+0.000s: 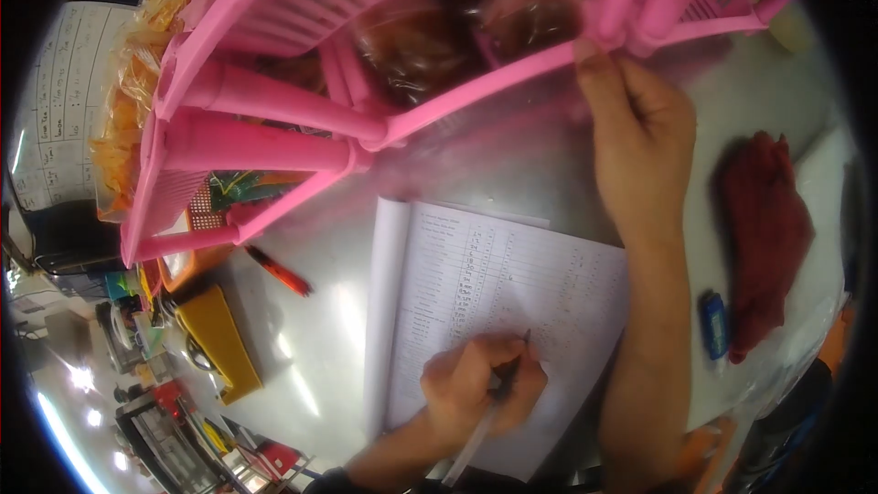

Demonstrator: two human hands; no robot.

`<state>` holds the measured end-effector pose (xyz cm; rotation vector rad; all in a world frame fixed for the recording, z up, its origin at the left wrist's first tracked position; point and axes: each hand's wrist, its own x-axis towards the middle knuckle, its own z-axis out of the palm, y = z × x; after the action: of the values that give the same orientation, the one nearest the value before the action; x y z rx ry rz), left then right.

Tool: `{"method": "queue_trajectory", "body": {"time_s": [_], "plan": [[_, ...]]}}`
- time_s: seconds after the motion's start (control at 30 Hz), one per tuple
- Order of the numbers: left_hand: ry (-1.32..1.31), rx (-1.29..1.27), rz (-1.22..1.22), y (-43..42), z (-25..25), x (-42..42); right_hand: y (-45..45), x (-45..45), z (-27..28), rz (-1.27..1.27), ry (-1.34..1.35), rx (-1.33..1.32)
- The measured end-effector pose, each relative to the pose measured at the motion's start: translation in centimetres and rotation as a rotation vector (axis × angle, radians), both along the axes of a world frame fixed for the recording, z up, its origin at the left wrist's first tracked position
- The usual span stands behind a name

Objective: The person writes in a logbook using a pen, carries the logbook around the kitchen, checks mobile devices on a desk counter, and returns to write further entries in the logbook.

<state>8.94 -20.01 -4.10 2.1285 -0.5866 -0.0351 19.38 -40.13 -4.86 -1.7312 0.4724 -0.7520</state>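
Observation:
My left hand is closed round a pen, its tip near the page. Under that hand lies a printed sheet with rows and columns of figures, its left side folded or rolled over. My right hand is raised, thumb and fingers closed on the lower rim of a pink plastic rack with slatted baskets. Clear bags with brown contents sit inside the rack. The right forearm passes beside the sheet's right edge.
A dark red cloth and a small blue tube-like item lie at right. On the left are a red-and-black pen-like tool, a yellow box-like object, bags of orange contents and a handwritten sheet.

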Motion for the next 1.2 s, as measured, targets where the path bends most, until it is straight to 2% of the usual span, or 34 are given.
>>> {"method": "queue_trajectory", "body": {"time_s": [0.17, 0.23, 0.83, 1.2], "plan": [[-0.082, 0.021, -0.055, -0.39, -0.13, 0.30, 0.18, 0.02, -0.06, -0.007, -0.015, 0.027], [-0.206, -0.032, -0.111, -0.65, -0.64, 0.43, 0.10, 0.05, -0.10, -0.002, -0.006, 0.009], [-0.069, 0.002, -0.083, -0.95, -0.03, 0.25, -0.02, -0.01, -0.24, 0.018, -0.024, -0.023], [-0.082, 0.006, -0.103, -0.81, -0.29, 0.31, 0.23, 0.12, -0.33, 0.004, -0.025, 0.008]]}}
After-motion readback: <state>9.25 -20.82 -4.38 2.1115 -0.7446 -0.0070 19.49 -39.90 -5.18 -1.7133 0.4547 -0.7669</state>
